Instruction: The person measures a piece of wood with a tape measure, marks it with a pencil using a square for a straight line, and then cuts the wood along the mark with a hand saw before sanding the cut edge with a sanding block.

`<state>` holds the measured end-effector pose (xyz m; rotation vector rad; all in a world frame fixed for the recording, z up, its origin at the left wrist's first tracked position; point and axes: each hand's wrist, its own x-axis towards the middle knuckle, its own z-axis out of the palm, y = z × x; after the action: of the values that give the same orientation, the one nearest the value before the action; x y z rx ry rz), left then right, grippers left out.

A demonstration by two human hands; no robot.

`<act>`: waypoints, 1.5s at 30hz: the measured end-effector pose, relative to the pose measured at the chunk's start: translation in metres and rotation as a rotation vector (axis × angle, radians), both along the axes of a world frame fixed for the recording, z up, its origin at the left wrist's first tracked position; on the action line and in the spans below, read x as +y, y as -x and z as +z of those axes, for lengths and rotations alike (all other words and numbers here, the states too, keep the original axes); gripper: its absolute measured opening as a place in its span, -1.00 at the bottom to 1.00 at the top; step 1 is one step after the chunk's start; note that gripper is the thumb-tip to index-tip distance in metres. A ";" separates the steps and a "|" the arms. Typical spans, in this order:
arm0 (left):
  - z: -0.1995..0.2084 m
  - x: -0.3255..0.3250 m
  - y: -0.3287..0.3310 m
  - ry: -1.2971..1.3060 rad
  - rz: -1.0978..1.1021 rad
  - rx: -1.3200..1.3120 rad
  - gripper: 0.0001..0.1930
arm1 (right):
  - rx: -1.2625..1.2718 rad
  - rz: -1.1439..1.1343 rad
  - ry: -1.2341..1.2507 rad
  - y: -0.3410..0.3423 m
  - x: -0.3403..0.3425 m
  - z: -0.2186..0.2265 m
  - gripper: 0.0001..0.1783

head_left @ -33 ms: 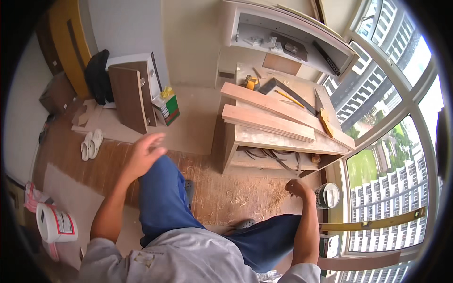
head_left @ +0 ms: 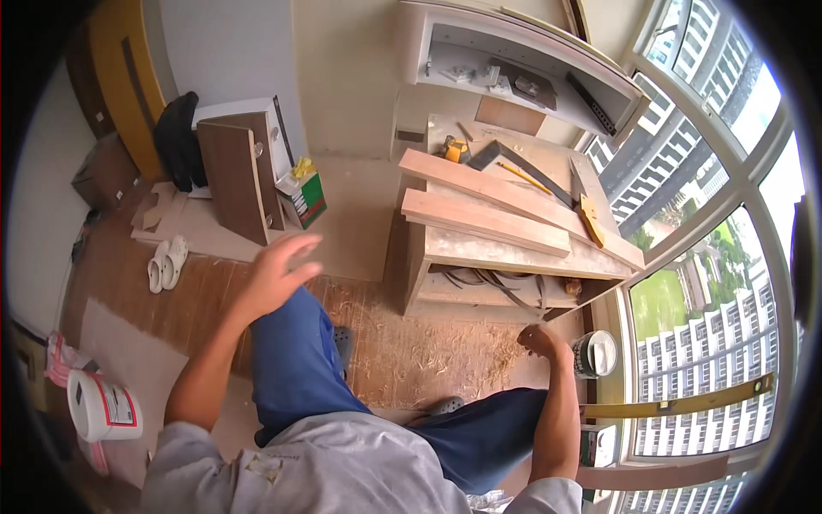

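Observation:
My left hand [head_left: 281, 272] is raised in the air above my left knee, its fingers apart and holding nothing. Over on the right, my right hand [head_left: 543, 341] hangs beyond my right knee with its fingers curled in. Whether anything is inside those fingers is hidden. Ahead of it stands a low wooden cabinet [head_left: 522, 267] used as a bench. Several pale planks [head_left: 484, 224] lie across its top, near a dark try square [head_left: 545, 178], a yellow pencil [head_left: 524, 178] and a handsaw [head_left: 589, 221] with a yellow handle. Neither hand touches them.
Wood shavings [head_left: 445, 351] cover the floor before the cabinet. A paint can [head_left: 595, 355] stands beside my right hand, by the window. A yellow spirit level [head_left: 685, 404] spans the right side. Cabinet panels [head_left: 231, 180], white clogs [head_left: 168, 262] and a white bucket [head_left: 98, 409] are at left.
My left hand has moved slightly to the right, and its thumb and fingers show wider apart. My right hand and the planks stay where they were.

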<state>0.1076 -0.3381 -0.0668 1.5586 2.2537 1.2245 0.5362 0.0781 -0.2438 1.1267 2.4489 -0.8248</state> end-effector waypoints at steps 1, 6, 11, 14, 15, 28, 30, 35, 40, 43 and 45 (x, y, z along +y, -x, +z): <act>0.016 0.026 -0.010 0.041 -0.090 -0.004 -0.49 | -0.025 -0.011 -0.001 -0.003 -0.007 0.010 -0.66; 0.042 0.121 -0.049 0.076 -0.355 0.208 -0.45 | 0.043 0.043 -0.047 -0.003 -0.005 0.024 -0.59; 0.035 0.209 -0.062 -0.056 -0.469 0.365 -0.50 | 0.049 0.056 -0.165 0.002 -0.019 0.052 -0.62; 0.039 0.291 -0.042 -0.141 -0.493 0.494 -0.53 | 0.089 0.067 -0.233 0.013 -0.036 0.074 -0.60; 0.058 0.314 -0.048 0.097 -0.429 0.410 -0.54 | 0.087 0.053 -0.224 0.012 -0.041 0.079 -0.60; 0.072 0.649 0.043 0.106 -0.116 0.675 -0.37 | 0.157 -0.094 -0.116 0.020 -0.064 0.130 -0.65; 0.071 0.687 0.040 0.107 0.079 0.694 -0.28 | 0.126 -0.118 -0.090 0.017 -0.058 0.129 -0.64; 0.067 0.757 0.079 0.108 0.208 0.620 -0.31 | 0.107 -0.107 -0.056 0.025 -0.048 0.137 -0.66; 0.078 0.753 0.060 0.225 0.175 0.482 -0.46 | 0.186 -0.051 -0.052 0.029 -0.045 0.141 -0.68; 0.069 0.772 0.073 0.231 0.165 0.546 -0.53 | 0.266 -0.103 -0.035 0.023 -0.048 0.142 -0.71; 0.071 0.769 0.069 0.183 0.190 0.567 -0.56 | 0.276 -0.107 -0.039 0.020 -0.049 0.144 -0.69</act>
<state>0.0385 0.4311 0.0043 1.8240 2.8126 0.6260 0.5165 0.0291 -0.1000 1.2404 2.6542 -1.0305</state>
